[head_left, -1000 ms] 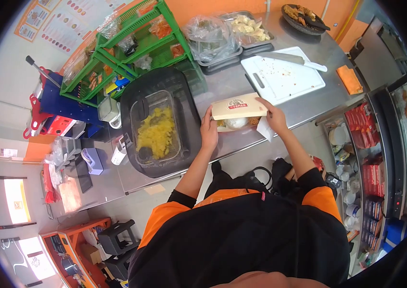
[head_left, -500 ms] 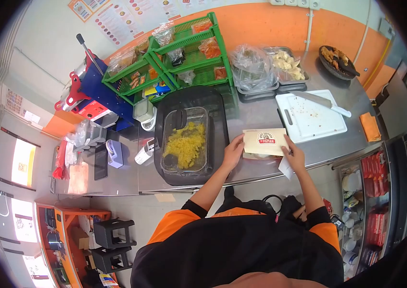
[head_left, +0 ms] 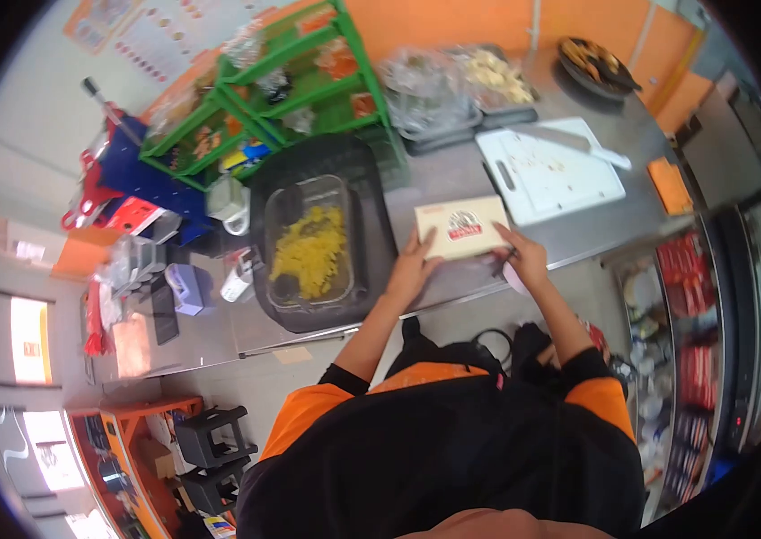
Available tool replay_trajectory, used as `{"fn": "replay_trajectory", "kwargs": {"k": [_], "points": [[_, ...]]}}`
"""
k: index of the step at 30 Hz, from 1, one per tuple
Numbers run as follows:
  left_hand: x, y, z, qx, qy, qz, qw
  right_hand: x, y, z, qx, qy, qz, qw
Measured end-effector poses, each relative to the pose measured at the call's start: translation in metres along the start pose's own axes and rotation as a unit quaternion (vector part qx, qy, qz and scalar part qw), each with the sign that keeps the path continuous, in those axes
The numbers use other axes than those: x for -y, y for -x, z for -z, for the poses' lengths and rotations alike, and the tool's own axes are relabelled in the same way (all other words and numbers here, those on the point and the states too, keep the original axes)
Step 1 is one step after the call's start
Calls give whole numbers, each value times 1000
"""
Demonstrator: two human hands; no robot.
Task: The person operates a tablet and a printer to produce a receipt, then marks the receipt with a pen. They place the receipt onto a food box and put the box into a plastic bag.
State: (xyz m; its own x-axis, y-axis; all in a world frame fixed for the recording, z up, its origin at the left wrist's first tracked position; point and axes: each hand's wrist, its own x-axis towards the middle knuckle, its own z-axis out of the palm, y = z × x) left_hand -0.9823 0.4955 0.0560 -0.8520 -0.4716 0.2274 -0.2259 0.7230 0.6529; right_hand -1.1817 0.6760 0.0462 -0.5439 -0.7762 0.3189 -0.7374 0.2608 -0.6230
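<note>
I see my left hand (head_left: 415,262) and right hand (head_left: 525,260) gripping the tan cardboard box (head_left: 461,228) at twelve o'clock, lid already down.

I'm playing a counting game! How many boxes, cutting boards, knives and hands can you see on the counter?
cream box: 1
white cutting board: 1
knife: 1
hands: 2, left hand and right hand
Total: 5
</note>
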Motion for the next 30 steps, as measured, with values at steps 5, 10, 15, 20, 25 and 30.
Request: {"fn": "replay_trajectory", "kwargs": {"k": [5,10,15,20,25,30], "points": [[-5,-4,2,87,-104,65,989,7,4,-2,-25,59,45,997],[-7,-7,4,135,-193,47,971,6,6,-6,-41,115,81,989],[-12,-1,1,125,-231,46,964,0,9,-5,-15,131,83,988],[-10,-10,14,191,-260,37,946,-5,8,-2,10,142,93,985],[-9,2,0,152,-234,71,958,-2,12,-2,19,191,101,976],[-6,4,0,94,-184,40,978,-8,11,-2,34,194,117,973]]}}
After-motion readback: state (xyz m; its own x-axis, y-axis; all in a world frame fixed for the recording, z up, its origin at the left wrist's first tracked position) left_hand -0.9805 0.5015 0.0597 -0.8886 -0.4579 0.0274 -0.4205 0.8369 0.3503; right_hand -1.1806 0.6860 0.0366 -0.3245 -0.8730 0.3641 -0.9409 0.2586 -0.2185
